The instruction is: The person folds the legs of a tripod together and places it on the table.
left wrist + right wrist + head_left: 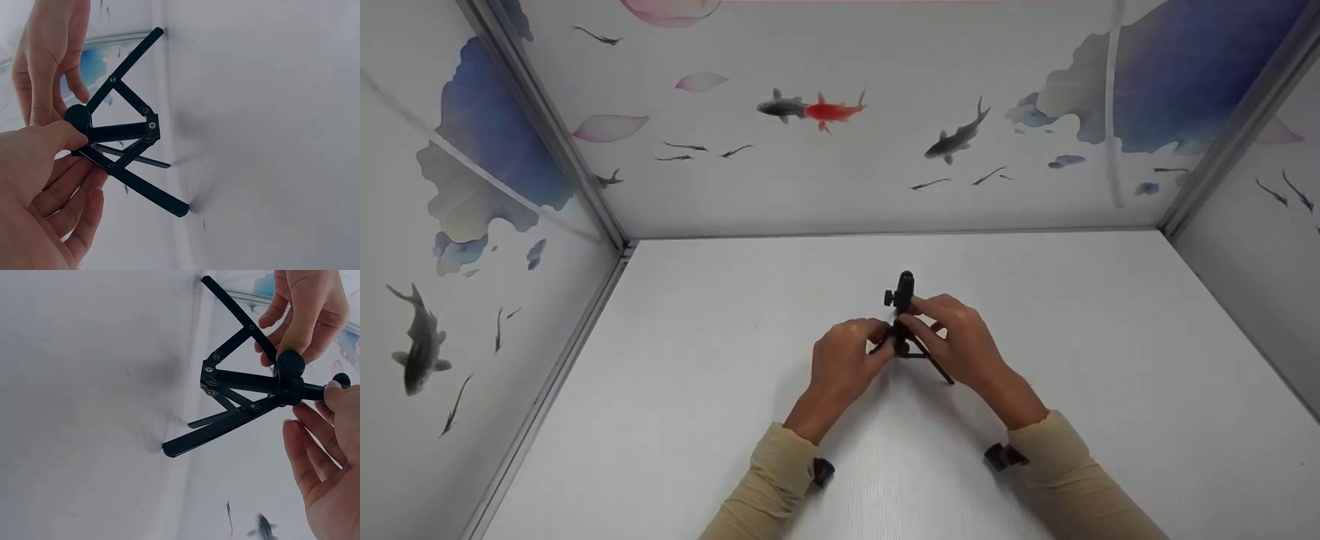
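Observation:
A small black tripod (906, 289) stands upright on the table, its legs spread and joined by braces to a central tube (244, 381). My left hand (844, 360) pinches it at the collar, thumb beside the round knob (77, 117). Higher up, my right hand (967, 349) holds the narrow column above that collar between thumb and fingers; its other fingers are loosely bent. One leg (152, 194) reaches down to the tabletop in the left wrist view. In the head view the hands partly cover the legs. Another small knob (889, 298) sticks out near the top.
The white table (697, 300) is bounded by a back panel (840, 187) and side panels printed with fish and leaves. Black wrist cameras, one of them on the right cuff (1003, 456), sit close above the tabletop.

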A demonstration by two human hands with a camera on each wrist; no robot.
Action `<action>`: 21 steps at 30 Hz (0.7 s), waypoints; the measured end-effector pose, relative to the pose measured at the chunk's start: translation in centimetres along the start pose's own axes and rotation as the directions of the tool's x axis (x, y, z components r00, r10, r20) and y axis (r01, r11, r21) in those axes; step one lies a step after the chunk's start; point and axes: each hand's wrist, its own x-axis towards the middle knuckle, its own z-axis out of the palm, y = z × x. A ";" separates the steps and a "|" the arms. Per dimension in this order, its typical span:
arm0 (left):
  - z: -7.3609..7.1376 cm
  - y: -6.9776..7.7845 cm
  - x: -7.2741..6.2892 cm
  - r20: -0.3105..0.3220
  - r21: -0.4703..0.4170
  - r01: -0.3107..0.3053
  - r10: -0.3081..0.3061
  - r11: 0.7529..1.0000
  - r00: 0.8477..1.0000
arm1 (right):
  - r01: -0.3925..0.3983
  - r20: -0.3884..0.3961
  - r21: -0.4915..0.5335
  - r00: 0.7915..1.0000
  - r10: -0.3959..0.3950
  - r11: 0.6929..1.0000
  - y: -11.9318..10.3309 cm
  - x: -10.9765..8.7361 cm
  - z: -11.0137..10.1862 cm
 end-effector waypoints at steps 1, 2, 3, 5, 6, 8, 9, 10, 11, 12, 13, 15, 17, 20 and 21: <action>0.0 0.0 0.0 0.000 -0.001 0.001 -0.001 1.000 1.000 | 0.001 -0.001 0.003 1.000 -0.001 1.000 0.0 0.0 0.0; 0.0 0.1 0.0 0.000 -0.002 0.001 -0.001 1.000 1.000 | 0.003 -0.002 0.005 1.000 -0.003 1.000 0.0 0.0 0.0; 0.0 0.0 0.0 -0.002 -0.004 -0.001 0.001 1.000 1.000 | 0.010 -0.007 0.007 1.000 -0.010 1.000 0.1 0.0 0.0; -0.1 0.0 0.0 -0.009 -0.009 -0.005 0.005 1.000 1.000 | 0.020 -0.009 0.008 1.000 -0.020 1.000 0.1 -0.1 0.0; -0.1 0.0 0.0 -0.014 -0.011 -0.008 0.007 1.000 1.000 | 0.025 -0.010 0.008 1.000 -0.025 1.000 0.1 -0.1 0.0; -0.1 0.0 0.0 -0.022 -0.014 -0.010 0.010 1.000 1.000 | 0.035 -0.014 0.006 0.999 -0.035 0.999 0.2 -0.1 0.1; -0.2 0.0 0.0 -0.025 -0.016 -0.011 0.011 1.000 1.000 | 0.041 -0.016 0.005 0.999 -0.041 0.999 0.3 -0.1 0.1; -0.2 0.0 0.0 -0.025 -0.017 -0.009 0.009 1.000 1.000 | 0.041 -0.014 0.005 0.999 -0.041 0.999 0.3 -0.1 0.1; -0.2 0.1 0.0 -0.024 -0.020 -0.007 0.006 1.000 1.000 | 0.041 -0.014 0.005 0.999 -0.041 0.999 0.3 -0.1 0.1; -0.2 0.1 0.0 -0.022 -0.022 -0.005 0.005 1.000 1.000 | 0.041 -0.014 0.006 0.999 -0.041 0.999 0.3 -0.1 0.1; -0.2 0.1 0.0 -0.019 -0.026 -0.003 0.002 1.000 1.000 | 0.041 -0.014 0.007 0.999 -0.041 0.999 0.3 -0.1 0.1; -0.2 0.1 0.0 -0.015 -0.040 0.000 -0.001 0.999 1.000 | 0.040 -0.014 0.009 0.999 -0.040 0.999 0.3 -0.1 0.1; -0.3 0.1 0.0 -0.010 -0.056 0.005 -0.006 0.998 1.000 | 0.038 -0.015 0.008 0.999 -0.038 0.999 0.3 -0.1 0.1; -0.2 0.0 0.0 -0.007 -0.076 0.008 -0.009 0.997 1.000 | 0.038 -0.017 0.006 0.999 -0.038 0.999 0.3 -0.1 0.0; -0.2 0.0 0.0 -0.006 -0.079 0.009 -0.009 0.997 1.000 | 0.038 -0.018 0.007 0.999 -0.038 0.999 0.3 -0.2 0.0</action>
